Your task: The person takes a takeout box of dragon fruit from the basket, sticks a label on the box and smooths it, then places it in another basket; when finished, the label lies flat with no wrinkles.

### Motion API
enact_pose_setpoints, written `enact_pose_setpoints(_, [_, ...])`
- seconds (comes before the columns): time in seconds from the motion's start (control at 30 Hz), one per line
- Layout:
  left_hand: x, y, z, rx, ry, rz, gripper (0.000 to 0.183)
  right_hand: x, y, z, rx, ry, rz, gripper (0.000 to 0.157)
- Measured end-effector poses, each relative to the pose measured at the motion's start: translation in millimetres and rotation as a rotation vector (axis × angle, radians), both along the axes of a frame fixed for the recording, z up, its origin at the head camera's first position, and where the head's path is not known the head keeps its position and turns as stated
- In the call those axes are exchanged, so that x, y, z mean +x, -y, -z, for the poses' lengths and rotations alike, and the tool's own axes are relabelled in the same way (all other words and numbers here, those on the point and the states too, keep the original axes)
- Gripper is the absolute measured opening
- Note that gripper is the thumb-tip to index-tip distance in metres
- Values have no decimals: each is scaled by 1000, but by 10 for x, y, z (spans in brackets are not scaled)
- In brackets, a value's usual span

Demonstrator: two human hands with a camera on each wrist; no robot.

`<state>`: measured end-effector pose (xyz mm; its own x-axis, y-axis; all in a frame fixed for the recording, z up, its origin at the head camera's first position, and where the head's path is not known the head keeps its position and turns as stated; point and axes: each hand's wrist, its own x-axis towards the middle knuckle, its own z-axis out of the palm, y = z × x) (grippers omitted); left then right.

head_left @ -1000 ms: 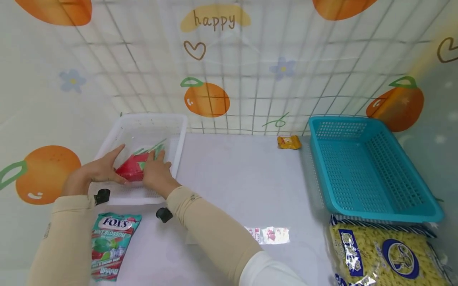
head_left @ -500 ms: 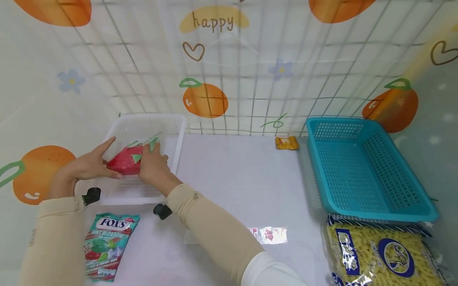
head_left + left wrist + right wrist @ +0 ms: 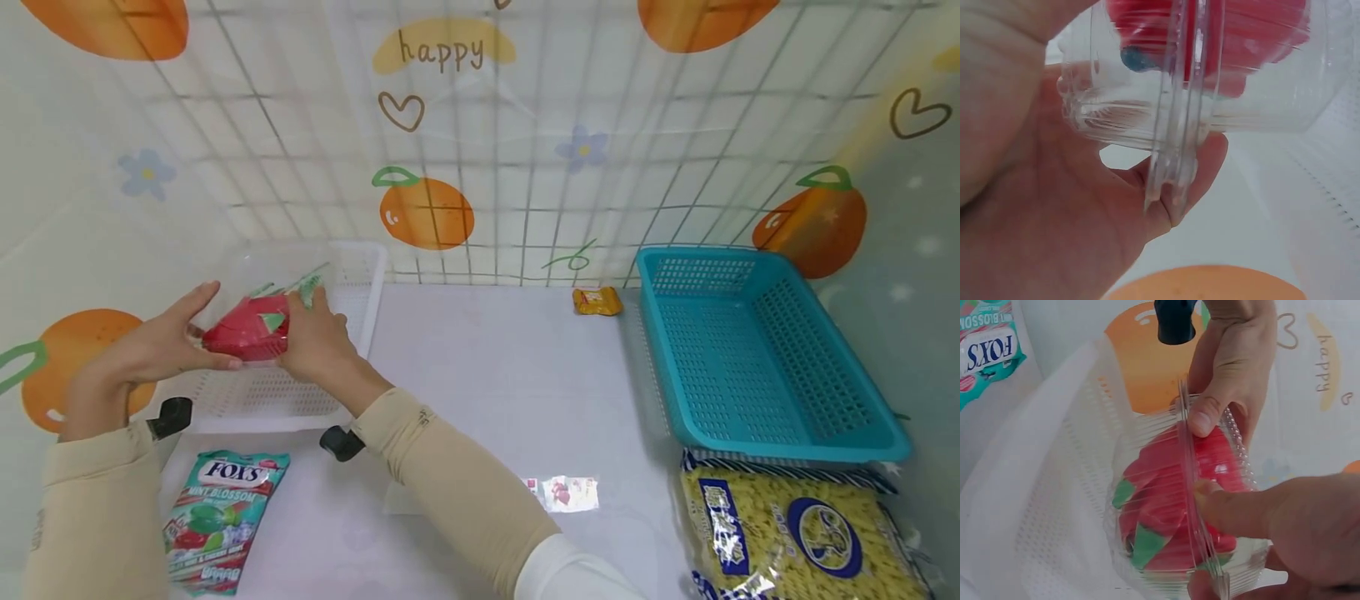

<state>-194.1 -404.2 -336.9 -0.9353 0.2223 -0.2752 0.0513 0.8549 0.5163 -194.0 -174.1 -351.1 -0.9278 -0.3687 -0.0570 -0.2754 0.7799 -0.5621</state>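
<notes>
Both hands hold a clear plastic clamshell box (image 3: 1175, 125) over the white basket at the left. Inside it lies a red fruit-like thing (image 3: 247, 325) with green tips, seen through the ribbed plastic. My left hand (image 3: 153, 342) grips the left end of the box; in the left wrist view its fingers reach round beneath the rim. On the other side, my right hand (image 3: 318, 337) grips the box near its right end. In the right wrist view the right thumb (image 3: 1235, 509) lies on the box's rim, near the left thumb (image 3: 1205, 415).
The white basket (image 3: 372, 308) has perforated walls. In front of it lies a FOX'S candy bag (image 3: 221, 521). A turquoise basket (image 3: 678, 400) stands at the right, with a pasta bag (image 3: 795, 525) before it. A small orange packet (image 3: 597, 301) and a pink-white wrapper (image 3: 570, 493) lie between.
Both hands have lifted the clamshell box from inside the white basket and moved it a little left and up in the view. More of the basket's floor shows.
</notes>
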Motion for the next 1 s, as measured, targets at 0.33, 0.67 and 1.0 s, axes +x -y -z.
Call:
enact_pose_setpoints(0.33, [89,-236,-149,-24,-62,14,121,73,-296,-105,-57,0,-3,86])
enact_pose_setpoints(0.67, [258,-571,-285,-4,-136,7,116,145,-683,-307,-107,-74,-42,81])
enact_pose_setpoints(1.0, [372,-1010,-309,-14,-260,23,110,250,-1168,-347,-217,-25,-25,78])
